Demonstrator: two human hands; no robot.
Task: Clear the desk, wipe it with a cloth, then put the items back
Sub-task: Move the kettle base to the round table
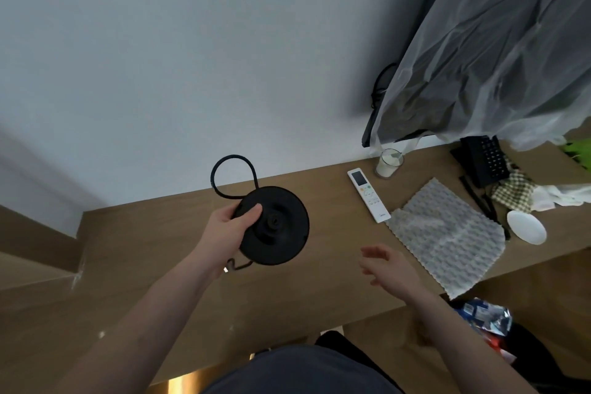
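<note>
Both hands work above the desk [160, 313]: the left hand [228, 233] grips the black kettle base [275, 225] by its rim, seemingly to replace it, while the right hand [388, 267] hovers loose-fingered near the front-edge cloth [447, 237].

No legible text; print on remote [368, 194] and foil packet [486, 317] too blurred.

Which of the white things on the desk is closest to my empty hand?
The white remote control, lying flat just beyond your right hand. The glass and the white dish sit farther off.
</note>
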